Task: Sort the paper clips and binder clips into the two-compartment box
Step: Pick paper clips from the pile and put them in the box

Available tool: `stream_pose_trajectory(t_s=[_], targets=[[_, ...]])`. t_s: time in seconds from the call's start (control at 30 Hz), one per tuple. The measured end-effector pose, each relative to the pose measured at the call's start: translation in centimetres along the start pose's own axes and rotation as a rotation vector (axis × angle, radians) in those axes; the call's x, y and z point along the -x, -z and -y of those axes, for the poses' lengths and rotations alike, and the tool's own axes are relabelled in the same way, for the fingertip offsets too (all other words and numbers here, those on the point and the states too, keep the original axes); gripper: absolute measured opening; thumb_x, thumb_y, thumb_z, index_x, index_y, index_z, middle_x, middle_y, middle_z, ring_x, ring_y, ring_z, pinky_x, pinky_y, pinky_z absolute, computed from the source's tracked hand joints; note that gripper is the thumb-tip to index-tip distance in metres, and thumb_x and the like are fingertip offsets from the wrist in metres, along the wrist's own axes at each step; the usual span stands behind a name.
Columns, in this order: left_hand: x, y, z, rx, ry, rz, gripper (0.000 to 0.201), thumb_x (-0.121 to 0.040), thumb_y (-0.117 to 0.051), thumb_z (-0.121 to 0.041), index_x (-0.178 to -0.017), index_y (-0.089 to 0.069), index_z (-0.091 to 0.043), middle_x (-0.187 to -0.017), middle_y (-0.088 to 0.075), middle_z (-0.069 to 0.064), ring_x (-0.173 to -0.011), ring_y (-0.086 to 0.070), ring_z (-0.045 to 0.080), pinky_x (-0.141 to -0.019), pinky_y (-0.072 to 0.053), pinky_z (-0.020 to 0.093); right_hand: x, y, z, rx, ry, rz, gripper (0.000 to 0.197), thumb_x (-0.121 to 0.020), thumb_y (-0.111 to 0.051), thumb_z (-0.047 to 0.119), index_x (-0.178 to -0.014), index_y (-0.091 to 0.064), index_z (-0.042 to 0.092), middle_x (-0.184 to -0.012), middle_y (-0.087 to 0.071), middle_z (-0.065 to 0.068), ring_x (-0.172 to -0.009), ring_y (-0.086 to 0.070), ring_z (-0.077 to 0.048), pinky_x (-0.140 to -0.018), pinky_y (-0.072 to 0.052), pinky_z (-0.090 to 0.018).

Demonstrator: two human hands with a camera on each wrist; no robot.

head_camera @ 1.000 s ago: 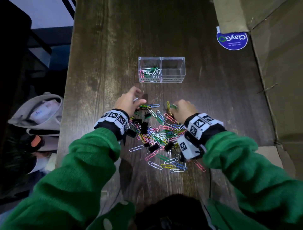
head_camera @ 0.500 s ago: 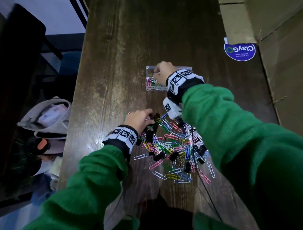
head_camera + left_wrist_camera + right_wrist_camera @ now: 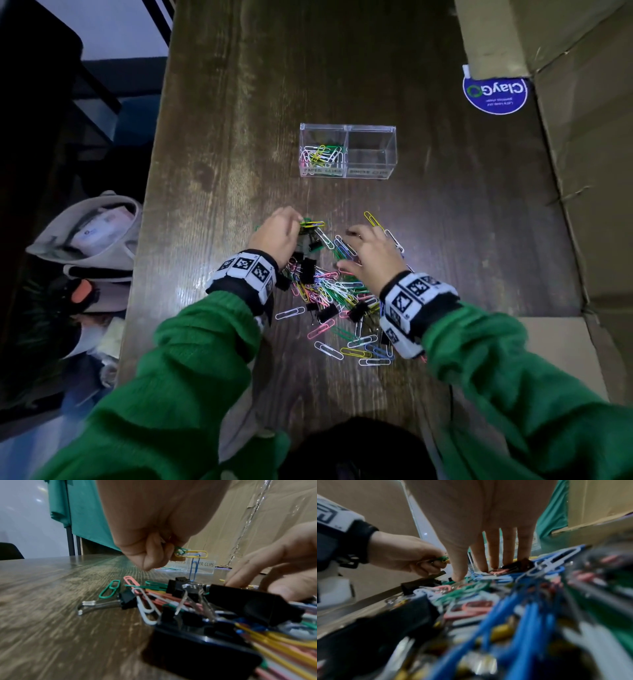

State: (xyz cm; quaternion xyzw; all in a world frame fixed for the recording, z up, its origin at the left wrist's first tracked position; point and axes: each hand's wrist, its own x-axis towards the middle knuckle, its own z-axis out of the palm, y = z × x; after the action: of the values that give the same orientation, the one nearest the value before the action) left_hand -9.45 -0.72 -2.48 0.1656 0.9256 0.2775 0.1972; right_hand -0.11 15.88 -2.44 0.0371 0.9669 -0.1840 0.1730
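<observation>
A pile of coloured paper clips (image 3: 329,287) mixed with black binder clips (image 3: 307,270) lies on the dark wooden table (image 3: 239,154). My left hand (image 3: 278,236) sits at the pile's far left and pinches a few paper clips (image 3: 187,553), green and yellow, with a blue one hanging from them. My right hand (image 3: 368,255) hovers over the pile's far right, its straight fingers (image 3: 494,550) touching the clips. The clear two-compartment box (image 3: 347,150) stands beyond; its left compartment holds paper clips (image 3: 320,154), while its right compartment looks bare.
A large cardboard box (image 3: 582,154) walls the table's right side, with a blue round sticker (image 3: 494,93) near it. A grey bag (image 3: 92,233) lies on the floor off the table's left edge.
My right hand was over the box's left compartment half a second ago and has come back to the pile with straight fingers. My left hand stayed at the pile, gathering paper clips.
</observation>
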Motion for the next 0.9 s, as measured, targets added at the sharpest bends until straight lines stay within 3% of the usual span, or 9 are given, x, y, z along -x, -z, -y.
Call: stream_pose_trajectory(t_s=[0.1,0.23,0.33,0.4,0.57,0.67,0.8,0.9], targets=[[-0.3,0.1,-1.0,0.132,-0.004,-0.003,0.024,-0.097,-0.042,-0.028,-0.088,-0.055,-0.01,-0.084,-0.058,0.009,-0.077,-0.052,0.02,-0.066,-0.036,0.03,0.7,-0.5,0.8,-0.001,-0.033,-0.009,0.046,-0.089,-0.058,0.031,-0.13,-0.051,0.012,-0.133,-0.046,-0.004,-0.124,-0.038,-0.023,-0.105,-0.031,-0.033],[-2.3,1.7,-3.3,0.317,-0.08,-0.141,0.014,-0.093,-0.051,-0.023,-0.083,-0.056,-0.015,-0.076,-0.058,-0.001,-0.069,-0.052,0.015,-0.062,-0.039,0.026,0.8,-0.4,1.6,-0.047,-0.062,0.006,0.03,-0.093,-0.053,0.013,-0.122,-0.055,0.005,-0.128,-0.052,-0.011,-0.121,-0.044,-0.026,-0.104,-0.033,-0.032],[-5.0,3.7,-5.2,0.266,-0.105,-0.28,0.019,-0.093,-0.051,-0.023,-0.09,-0.063,-0.008,-0.087,-0.065,0.005,-0.081,-0.058,0.019,-0.074,-0.046,0.031,0.7,0.0,2.1,-0.049,-0.056,0.023,0.025,-0.092,-0.046,-0.002,-0.115,-0.056,0.0,-0.121,-0.057,-0.015,-0.113,-0.053,-0.029,-0.098,-0.042,-0.035],[-6.8,4.6,-6.2,0.167,-0.08,-0.303,0.022,-0.093,-0.05,-0.024,-0.096,-0.063,-0.007,-0.099,-0.068,0.011,-0.091,-0.061,0.025,-0.082,-0.047,0.035,0.4,0.4,2.3,-0.015,-0.044,0.046,0.026,-0.089,-0.045,-0.007,-0.112,-0.055,-0.002,-0.116,-0.059,-0.017,-0.109,-0.057,-0.031,-0.092,-0.046,-0.037],[-9.5,4.7,-7.5,0.033,0.018,-0.256,0.024,-0.094,-0.049,-0.025,-0.108,-0.061,-0.01,-0.113,-0.064,0.015,-0.106,-0.059,0.031,-0.088,-0.044,0.036,-0.1,1.7,2.1,-0.005,-0.088,0.087,0.021,-0.087,-0.054,0.006,-0.107,-0.058,0.005,-0.111,-0.063,-0.017,-0.105,-0.06,-0.035,-0.085,-0.048,-0.039],[-9.8,4.3,-7.3,-0.018,0.058,-0.132,0.031,-0.093,-0.052,-0.026,-0.119,-0.054,-0.011,-0.117,-0.063,0.016,-0.111,-0.057,0.034,-0.092,-0.044,0.038,-0.7,2.5,1.8,-0.087,-0.126,0.04,0.018,-0.082,-0.054,0.006,-0.096,-0.063,0.008,-0.102,-0.067,-0.018,-0.099,-0.062,-0.036,-0.082,-0.05,-0.037],[-9.4,3.9,-6.5,-0.096,-0.026,-0.061,0.047,-0.091,-0.054,-0.018,-0.136,-0.039,-0.016,-0.127,-0.057,0.017,-0.118,-0.052,0.036,-0.1,-0.041,0.043,-2.3,4.0,1.1,-0.281,-0.181,-0.067,0.017,-0.08,-0.057,0.004,-0.081,-0.067,0.018,-0.093,-0.072,-0.012,-0.09,-0.066,-0.03,-0.087,-0.053,-0.035],[-7.8,3.8,-5.6,-0.056,-0.132,-0.126,0.041,-0.088,-0.054,-0.005,-0.129,-0.05,-0.012,-0.134,-0.051,0.012,-0.124,-0.048,0.028,-0.106,-0.036,0.036,-4.9,6.4,0.9,-0.392,-0.179,-0.175,0.02,-0.082,-0.059,0.003,-0.074,-0.06,0.021,-0.088,-0.071,-0.011,-0.078,-0.065,-0.023,-0.084,-0.053,-0.03]])
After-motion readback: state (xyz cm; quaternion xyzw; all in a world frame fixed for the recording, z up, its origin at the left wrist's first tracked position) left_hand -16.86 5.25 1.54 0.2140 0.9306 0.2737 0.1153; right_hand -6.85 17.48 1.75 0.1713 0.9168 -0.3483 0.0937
